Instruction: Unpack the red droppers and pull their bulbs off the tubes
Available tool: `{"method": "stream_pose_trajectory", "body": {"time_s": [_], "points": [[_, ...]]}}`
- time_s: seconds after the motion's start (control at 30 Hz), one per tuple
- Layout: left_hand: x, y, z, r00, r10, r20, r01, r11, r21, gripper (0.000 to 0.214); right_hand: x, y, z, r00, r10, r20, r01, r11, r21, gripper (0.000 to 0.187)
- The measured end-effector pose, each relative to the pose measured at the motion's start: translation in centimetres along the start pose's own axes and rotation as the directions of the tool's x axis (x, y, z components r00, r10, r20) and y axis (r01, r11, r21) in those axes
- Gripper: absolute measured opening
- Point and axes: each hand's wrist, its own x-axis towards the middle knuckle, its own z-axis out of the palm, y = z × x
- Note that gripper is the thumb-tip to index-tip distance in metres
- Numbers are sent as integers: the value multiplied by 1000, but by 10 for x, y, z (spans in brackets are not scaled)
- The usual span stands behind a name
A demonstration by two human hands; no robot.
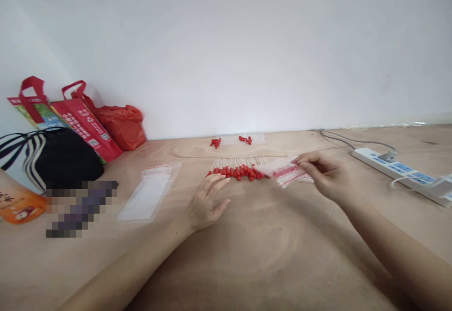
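Note:
My right hand [323,174] pinches the edge of a clear zip bag [287,174] with a red seal line, holding it above the table. To its left lies a row of thin pale sticks with red tips [240,172], their red ends toward me. My left hand [210,200] rests near the row's left end, fingers spread and thumb apart, with nothing seen in it. Whether its fingertips touch the red tips I cannot tell. Further back, small red pieces [215,143] lie beside another clear bag [229,139], with more red pieces on it.
Left of my left hand lies a stack of clear zip bags [150,193]. A black drawstring bag [67,155], red carrier bags [120,125] and an orange packet [21,200] stand at the left. A white power strip [399,172] with cables lies at the right. The wall bounds the table behind.

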Motion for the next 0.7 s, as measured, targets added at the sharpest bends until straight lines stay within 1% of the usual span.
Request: {"method": "stream_pose_trajectory", "body": {"time_s": [0.03, 0.07, 0.13, 0.17, 0.23, 0.3, 0.37, 0.4, 0.43, 0.47, 0.53, 0.57, 0.6, 0.63, 0.7], "points": [[1, 1, 1, 999, 33, 4, -33, 999, -27, 52, -3, -8, 11, 993, -29, 112, 21, 997, 79, 11], [2, 1, 1, 997, 77, 28, -75, 995, -67, 60, -5, -14, 22, 970, -57, 237, 24, 990, 142, 11], [2, -1, 0, 973, 182, 139, -156, 971, -178, 77, -10, -22, 42, 905, -102, 414, -1, 970, 242, 12], [1, -3, -1, 950, 226, 213, -175, 956, -237, 85, -12, -23, 51, 872, -121, 474, -17, 961, 277, 14], [-2, -6, -3, 896, 280, 346, -166, 931, -324, 97, -15, -21, 64, 813, -144, 565, -53, 947, 317, 16], [-5, -8, -3, 862, 273, 427, -122, 929, -349, 97, -17, -15, 74, 763, -144, 631, -98, 938, 333, 16], [-6, -9, -2, 856, 233, 462, -76, 940, -333, 86, -17, -6, 82, 713, -127, 690, -150, 933, 327, 14], [-7, -8, -1, 861, 206, 465, -56, 947, -317, 78, -18, 0, 86, 698, -108, 708, -172, 934, 312, 14], [-7, -8, 0, 868, 181, 462, -40, 953, -299, 69, -18, 6, 89, 701, -78, 709, -186, 940, 287, 13], [-7, -7, 1, 877, 160, 454, -29, 959, -282, 61, -19, 11, 92, 728, -36, 685, -190, 949, 253, 13], [-8, -4, 2, 898, 129, 422, -22, 968, -249, 50, -20, 22, 95, 828, 69, 557, -193, 967, 167, 13], [-9, -1, 3, 912, 113, 395, -20, 973, -231, 46, -21, 26, 95, 870, 124, 478, -202, 973, 114, 13], [-10, 3, 3, 926, 94, 366, -17, 978, -210, 44, -22, 30, 94, 897, 177, 406, -215, 975, 50, 14], [-11, 7, 3, 939, 69, 337, -7, 983, -182, 42, -24, 33, 92, 908, 221, 357, -227, 974, -23, 15], [-13, 19, 3, 956, 1, 293, 30, 995, -100, 38, -26, 36, 86, 901, 285, 327, -235, 955, -183, 19]]}}
